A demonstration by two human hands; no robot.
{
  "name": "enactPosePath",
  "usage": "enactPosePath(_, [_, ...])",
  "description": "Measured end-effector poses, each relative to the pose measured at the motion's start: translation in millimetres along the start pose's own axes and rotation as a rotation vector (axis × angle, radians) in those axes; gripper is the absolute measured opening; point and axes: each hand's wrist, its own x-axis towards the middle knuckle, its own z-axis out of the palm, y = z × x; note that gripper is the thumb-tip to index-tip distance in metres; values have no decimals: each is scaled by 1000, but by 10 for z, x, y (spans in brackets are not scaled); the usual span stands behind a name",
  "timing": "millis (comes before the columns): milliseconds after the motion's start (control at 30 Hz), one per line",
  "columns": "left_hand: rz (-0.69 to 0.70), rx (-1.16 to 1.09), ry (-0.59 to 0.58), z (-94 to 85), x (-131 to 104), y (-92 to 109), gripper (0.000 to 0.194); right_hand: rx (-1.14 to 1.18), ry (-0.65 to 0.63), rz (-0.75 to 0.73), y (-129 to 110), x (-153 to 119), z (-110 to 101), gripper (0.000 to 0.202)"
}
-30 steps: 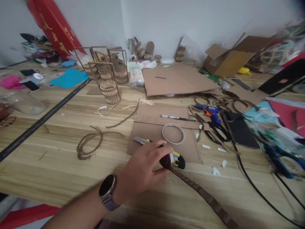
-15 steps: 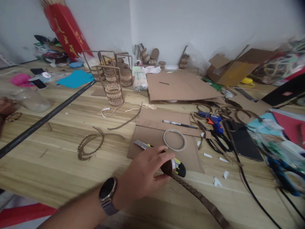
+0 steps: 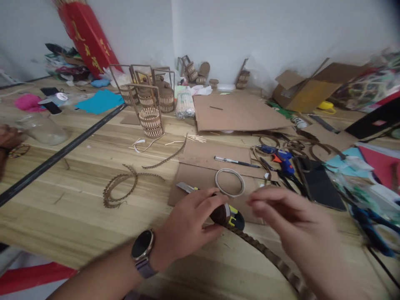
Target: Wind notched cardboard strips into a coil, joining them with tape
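My left hand (image 3: 193, 221), with a watch on its wrist, grips a dark brown coiled roll (image 3: 219, 213) near the front of the table. From the roll a notched brown strip (image 3: 265, 252) runs down to the right. A yellow and black utility knife (image 3: 236, 218) lies under and beside the roll, its blade end showing on the cardboard (image 3: 203, 177). To the right of the roll is my right hand (image 3: 290, 225), thumb and fingertips pinched together; anything between them is too small to make out. A tape ring (image 3: 230, 182) and a pen (image 3: 236, 161) lie behind.
Small slatted baskets (image 3: 151, 121) stand behind on the left, near a coiled notched strip (image 3: 120, 187). Scissors (image 3: 286, 179), a blue glue gun (image 3: 283, 160) and a phone (image 3: 323, 183) lie right. Another person's hand (image 3: 9, 137) is by a glass jar (image 3: 43, 129).
My right hand has come into view from the right, near the roll. My left hand still grips the roll in nearly the same place.
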Motion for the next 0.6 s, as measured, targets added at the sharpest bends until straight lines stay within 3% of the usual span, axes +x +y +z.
enactPosePath(100, [-4,22,-18,4,6,-13,43,-78,-161,-122,-64,206,164,8])
enactPosePath(200, [-10,62,-41,11,6,-25,46,-115,-265,-159,-68,220,200,10])
enactPosePath(600, [85,248,-66,9,-9,-66,43,-203,-246,-206,80,82,306,16])
